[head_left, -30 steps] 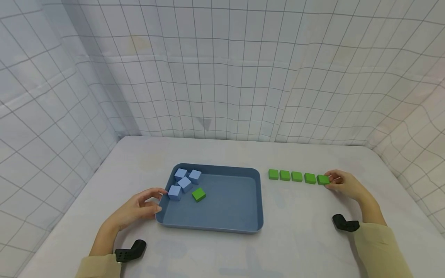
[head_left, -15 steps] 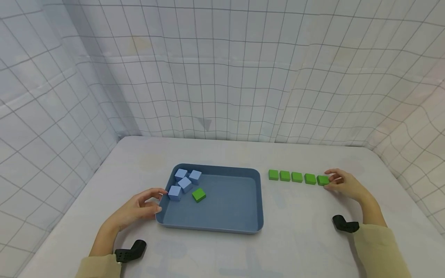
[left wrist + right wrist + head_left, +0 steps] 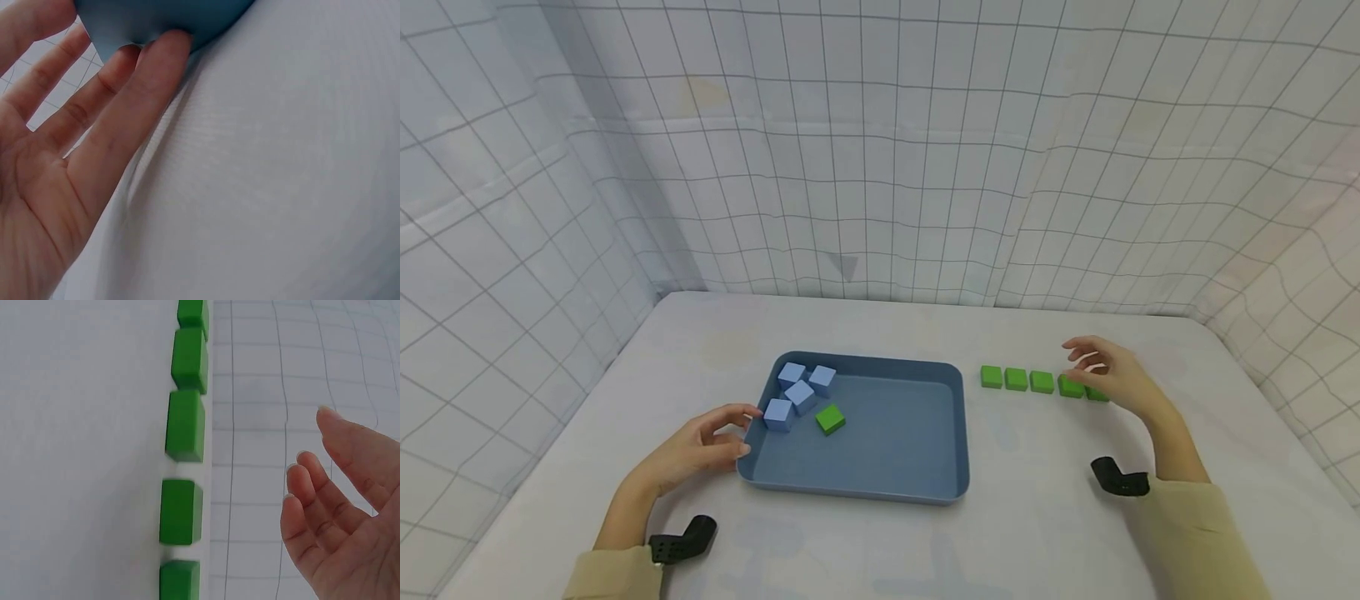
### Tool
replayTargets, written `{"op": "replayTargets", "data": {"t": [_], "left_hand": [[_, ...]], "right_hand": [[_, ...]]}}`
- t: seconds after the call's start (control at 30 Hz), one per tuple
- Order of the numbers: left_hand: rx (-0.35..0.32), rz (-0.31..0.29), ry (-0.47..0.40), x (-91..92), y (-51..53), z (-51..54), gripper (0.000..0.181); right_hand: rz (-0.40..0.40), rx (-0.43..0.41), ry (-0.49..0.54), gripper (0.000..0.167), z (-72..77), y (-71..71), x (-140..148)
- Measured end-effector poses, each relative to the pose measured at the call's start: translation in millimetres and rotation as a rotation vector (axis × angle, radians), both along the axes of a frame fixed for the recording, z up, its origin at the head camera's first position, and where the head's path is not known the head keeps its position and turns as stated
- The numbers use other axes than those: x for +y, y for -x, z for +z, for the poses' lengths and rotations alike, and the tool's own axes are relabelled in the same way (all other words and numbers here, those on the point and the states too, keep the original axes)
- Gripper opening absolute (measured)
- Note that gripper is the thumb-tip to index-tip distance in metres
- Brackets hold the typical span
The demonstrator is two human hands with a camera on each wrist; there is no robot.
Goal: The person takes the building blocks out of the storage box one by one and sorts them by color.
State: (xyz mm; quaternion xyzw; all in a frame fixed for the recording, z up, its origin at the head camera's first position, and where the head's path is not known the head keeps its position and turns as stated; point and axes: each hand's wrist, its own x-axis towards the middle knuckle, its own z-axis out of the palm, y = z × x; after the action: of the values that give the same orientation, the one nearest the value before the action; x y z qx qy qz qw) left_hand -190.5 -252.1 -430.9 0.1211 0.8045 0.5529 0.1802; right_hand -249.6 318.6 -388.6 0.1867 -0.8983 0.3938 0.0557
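My left hand (image 3: 692, 450) rests against the left side of a blue-grey tray (image 3: 891, 496). In the left wrist view, its thumb and fingertips touch the tray's outer wall (image 3: 125, 22). Several light-blue cubes (image 3: 778, 415) sit in the tray's left part, with one green block (image 3: 831, 419) beside them. To the right of the tray, several green blocks (image 3: 1017, 379) stand in a row on the table. Above the row's right end hovers my right hand (image 3: 1116, 375), fingers loosely bent and holding nothing. It partly covers the last green block (image 3: 1097, 394) in the head view.
The table has a white cover (image 3: 1030, 525). White grid-patterned curtains (image 3: 895, 167) hang behind it and on both sides. Black wrist devices (image 3: 681, 542) are worn on both forearms.
My right hand has come away from the rightmost green block and moved up and left above the row. That block stays on the table. My left hand has stayed at the tray.
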Motion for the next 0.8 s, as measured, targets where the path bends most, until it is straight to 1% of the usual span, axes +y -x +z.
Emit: {"op": "replayTargets", "data": {"t": [0.1,0.27,0.5,0.8], "left_hand": [[-0.004,0.002,0.000,0.2,0.4,0.5,0.051],[-0.003,0.003,0.004,0.7,1.4,0.9,0.051],[-0.005,0.003,0.000,0.4,0.8,1.4,0.051],[-0.006,0.004,-0.006,0.2,0.1,0.2,0.050]], "right_hand": [[0.059,0.003,0.051,0.036,4.3,3.4,-17.1],[0.109,-0.004,0.101,0.036,13.4,8.8,-45.2],[0.196,-0.007,0.130,0.034,22.5,19.3,-87.7],[0.314,-0.012,0.180,0.035,36.9,24.7,-143.3]]}}
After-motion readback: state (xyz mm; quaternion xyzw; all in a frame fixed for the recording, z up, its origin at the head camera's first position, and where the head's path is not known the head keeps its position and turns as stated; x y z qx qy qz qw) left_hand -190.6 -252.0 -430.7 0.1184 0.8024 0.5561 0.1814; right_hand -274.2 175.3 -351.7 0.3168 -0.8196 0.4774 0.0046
